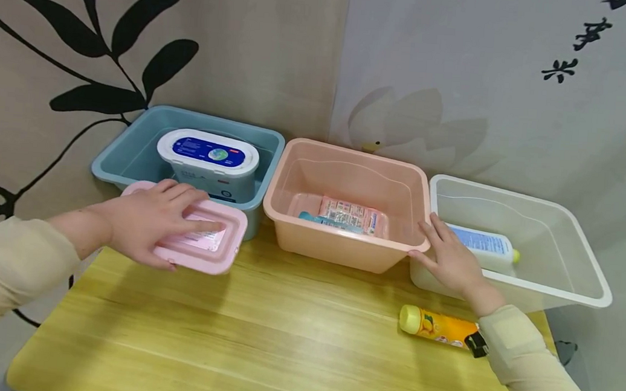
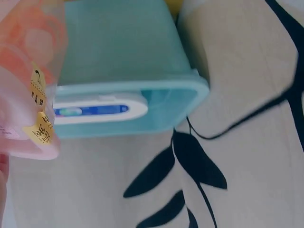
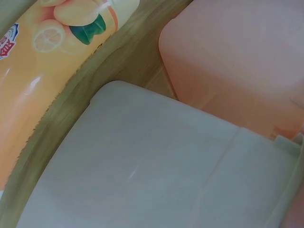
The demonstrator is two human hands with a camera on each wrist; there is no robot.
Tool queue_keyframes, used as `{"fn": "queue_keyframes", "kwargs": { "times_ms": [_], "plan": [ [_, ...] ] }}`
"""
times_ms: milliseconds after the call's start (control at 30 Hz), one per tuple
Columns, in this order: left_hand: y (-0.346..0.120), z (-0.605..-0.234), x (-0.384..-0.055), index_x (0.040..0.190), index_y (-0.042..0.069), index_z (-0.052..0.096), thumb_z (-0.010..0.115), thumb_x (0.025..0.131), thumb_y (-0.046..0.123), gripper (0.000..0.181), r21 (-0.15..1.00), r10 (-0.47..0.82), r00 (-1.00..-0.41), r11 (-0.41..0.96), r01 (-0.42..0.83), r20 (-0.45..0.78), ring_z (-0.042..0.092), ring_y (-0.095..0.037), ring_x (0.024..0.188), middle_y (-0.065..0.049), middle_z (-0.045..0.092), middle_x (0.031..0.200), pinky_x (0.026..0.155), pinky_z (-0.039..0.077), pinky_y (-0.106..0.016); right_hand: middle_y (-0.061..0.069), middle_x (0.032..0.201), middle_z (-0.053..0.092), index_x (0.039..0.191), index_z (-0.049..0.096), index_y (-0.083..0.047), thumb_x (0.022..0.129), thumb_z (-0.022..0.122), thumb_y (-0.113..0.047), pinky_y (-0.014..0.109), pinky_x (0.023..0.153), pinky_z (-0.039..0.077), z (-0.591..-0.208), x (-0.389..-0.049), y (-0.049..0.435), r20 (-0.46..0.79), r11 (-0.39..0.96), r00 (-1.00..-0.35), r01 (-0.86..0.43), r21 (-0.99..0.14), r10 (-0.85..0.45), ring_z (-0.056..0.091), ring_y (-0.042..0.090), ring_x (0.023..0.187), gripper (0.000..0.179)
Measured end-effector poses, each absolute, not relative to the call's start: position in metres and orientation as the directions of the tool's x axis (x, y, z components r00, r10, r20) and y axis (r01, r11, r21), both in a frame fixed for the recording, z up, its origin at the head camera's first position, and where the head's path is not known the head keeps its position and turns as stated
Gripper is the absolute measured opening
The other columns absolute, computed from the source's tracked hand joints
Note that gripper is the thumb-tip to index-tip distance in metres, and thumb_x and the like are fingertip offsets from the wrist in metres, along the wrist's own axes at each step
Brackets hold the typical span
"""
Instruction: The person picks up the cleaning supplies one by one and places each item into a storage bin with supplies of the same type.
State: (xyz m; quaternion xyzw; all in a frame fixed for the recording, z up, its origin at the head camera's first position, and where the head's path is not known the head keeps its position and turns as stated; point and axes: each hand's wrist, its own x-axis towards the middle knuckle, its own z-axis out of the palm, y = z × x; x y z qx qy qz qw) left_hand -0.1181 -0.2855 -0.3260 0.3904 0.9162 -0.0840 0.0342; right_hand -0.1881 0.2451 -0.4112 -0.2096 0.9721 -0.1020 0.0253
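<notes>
A: Which garment shows behind your left hand [image 1: 155, 224]?

B: Your cream left sleeve [image 1: 19, 260], faintly marked; behind your right hand [image 1: 452, 260], your matching right sleeve [image 1: 546, 375], a small black fitting [image 1: 477, 345] beside its broad cuff [image 1: 511, 339].

Soft light casts faint shadows across the table [image 1: 291, 345]; wrist views look dim.

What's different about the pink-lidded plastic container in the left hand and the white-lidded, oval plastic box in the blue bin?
The pink-lidded container has a rounded-rectangular lid; the white-lidded box has an oval one with a blue label. The left hand holds the pink-lidded container outside the blue bin, while the white-lidded box sits inside. Both lids carry labels.
</notes>
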Motion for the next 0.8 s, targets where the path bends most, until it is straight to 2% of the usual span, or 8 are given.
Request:
{"fn": "queue_keyframes", "kwargs": {
  "times_ms": [333,800],
  "plan": [
    [-0.289,-0.295,-0.122,0.137,0.034,0.043,0.060,0.070,0.071,0.079,-0.189,0.715,-0.696,0.677,0.711,-0.056,0.035,-0.031,0.121,-0.014,0.041,0.136,0.098,0.031,-0.058,0.022,0.155,0.014,0.146,0.028,-0.008,0.093,0.047,-0.053,0.061,0.104,0.031,-0.413,-0.190,0.245,0.004,0.887,-0.908,-0.410,-0.214,-0.418,0.024,0.048,0.136,0.072],
    [-0.289,-0.278,-0.136,0.136,0.032,0.046,0.064,0.068,0.066,0.078,-0.220,0.706,-0.708,0.689,0.690,-0.012,0.033,-0.036,0.121,-0.017,0.041,0.134,0.098,0.029,-0.057,0.023,0.155,0.014,0.146,0.028,-0.007,0.093,0.046,-0.053,0.061,0.104,0.031,-0.412,-0.189,0.245,0.002,0.887,-0.908,-0.411,-0.209,-0.420,0.025,0.048,0.136,0.072]
  ]
}}
